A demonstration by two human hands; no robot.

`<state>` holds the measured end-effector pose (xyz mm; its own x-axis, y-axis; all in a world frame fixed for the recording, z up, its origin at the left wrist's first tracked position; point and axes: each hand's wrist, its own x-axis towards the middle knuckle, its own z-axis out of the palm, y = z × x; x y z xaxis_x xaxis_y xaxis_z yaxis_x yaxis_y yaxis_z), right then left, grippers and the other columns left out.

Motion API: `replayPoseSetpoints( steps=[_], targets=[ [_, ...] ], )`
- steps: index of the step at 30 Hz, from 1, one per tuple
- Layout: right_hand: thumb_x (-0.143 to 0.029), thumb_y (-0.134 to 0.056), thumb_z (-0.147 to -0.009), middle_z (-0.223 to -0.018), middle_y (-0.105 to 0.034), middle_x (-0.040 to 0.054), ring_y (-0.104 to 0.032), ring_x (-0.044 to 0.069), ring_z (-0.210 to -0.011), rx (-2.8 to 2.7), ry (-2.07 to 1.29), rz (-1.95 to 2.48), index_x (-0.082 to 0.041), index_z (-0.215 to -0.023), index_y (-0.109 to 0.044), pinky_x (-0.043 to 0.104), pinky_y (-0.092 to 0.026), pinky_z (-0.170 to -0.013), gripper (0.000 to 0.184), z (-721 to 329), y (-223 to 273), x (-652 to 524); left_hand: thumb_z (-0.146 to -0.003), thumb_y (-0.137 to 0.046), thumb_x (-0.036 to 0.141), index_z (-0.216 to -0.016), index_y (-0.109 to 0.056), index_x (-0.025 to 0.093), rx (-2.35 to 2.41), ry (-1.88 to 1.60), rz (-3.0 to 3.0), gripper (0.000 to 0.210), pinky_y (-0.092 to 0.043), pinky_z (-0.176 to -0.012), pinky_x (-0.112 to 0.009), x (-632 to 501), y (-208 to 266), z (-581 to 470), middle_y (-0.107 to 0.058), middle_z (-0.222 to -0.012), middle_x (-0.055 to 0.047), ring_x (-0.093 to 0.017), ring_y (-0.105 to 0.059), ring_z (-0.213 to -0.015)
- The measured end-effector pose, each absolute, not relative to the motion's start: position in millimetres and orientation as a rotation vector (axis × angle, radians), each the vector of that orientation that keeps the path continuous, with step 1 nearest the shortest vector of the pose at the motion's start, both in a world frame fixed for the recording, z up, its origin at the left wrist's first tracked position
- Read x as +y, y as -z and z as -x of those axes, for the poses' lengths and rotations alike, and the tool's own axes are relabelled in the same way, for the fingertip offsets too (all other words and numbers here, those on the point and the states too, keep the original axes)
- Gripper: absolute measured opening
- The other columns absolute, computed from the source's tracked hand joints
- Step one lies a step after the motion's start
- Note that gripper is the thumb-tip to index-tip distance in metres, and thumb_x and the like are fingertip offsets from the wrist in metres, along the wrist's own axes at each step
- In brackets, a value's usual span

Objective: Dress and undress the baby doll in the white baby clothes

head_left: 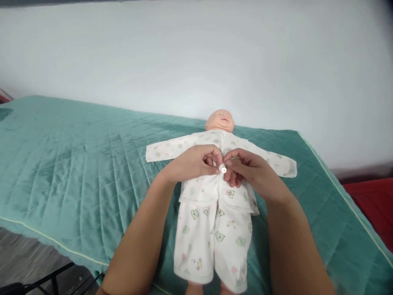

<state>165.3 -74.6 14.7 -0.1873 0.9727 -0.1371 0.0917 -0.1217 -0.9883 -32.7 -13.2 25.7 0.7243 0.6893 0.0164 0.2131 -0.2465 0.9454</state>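
1. Wall (196,57): pale, beyond both hands.
2. Quilted green cover (92,155): lies beneath both hands and extends out to either side of them.
3. Doll (221,119): lies face up on the cover, under the hands; its head is beyond them.
4. White printed jacket (199,190): worn by the doll, directly below the hands; one sleeve extends outward past each hand.
5. White printed trousers (196,241): on the doll's legs, nearer the person than the hands.
6. Left hand (196,163): thumb and fingertips closed narrowly on the jacket's front edge.
7. Right hand (250,166): just beside the left, thumb and forefinger pinching the same front, remaining fingers curled.
8. White disc (224,170): at the jacket front, between the two hands' fingertips.
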Motion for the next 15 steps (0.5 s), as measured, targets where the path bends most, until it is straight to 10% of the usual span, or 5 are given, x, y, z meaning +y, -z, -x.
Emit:
replayPoseSetpoints(
  steps=[9, 15],
  targets=[
    [-0.029, -0.068, -0.08, -0.06, -0.062, -0.0025, -0.051, 0.01, -0.044, -1.1, -1.19, 1.122, -0.021, -0.09, -0.063, 0.021, -0.035, -0.039, 0.013, -166.1, 0.8, -66.1, -0.076, -0.068, 0.024, -0.084, -0.059, 0.018, 0.732, -0.615, -1.81, 0.013, -0.039, -0.06, -0.021, -10.3, -21.4, 33.0, -0.054, -0.075, 0.002, -0.009, -0.049, -0.068],
    [-0.024, -0.067, -0.079, -0.081, -0.067, 0.0002, -0.06, 0.012, -0.069, -0.985, -0.704, 1.258, -0.022, -0.086, -0.065, 0.024, -0.047, -0.06, 0.007, -153.3, 9.8, -56.9, -0.082, -0.062, 0.023, -0.095, -0.066, 0.019, 0.813, -0.833, -1.867, 0.014, -0.044, -0.062, -0.024, -11.7, -16.4, 24.7, -0.056, -0.079, 0.0, -0.011, -0.052, -0.069]
  ],
)
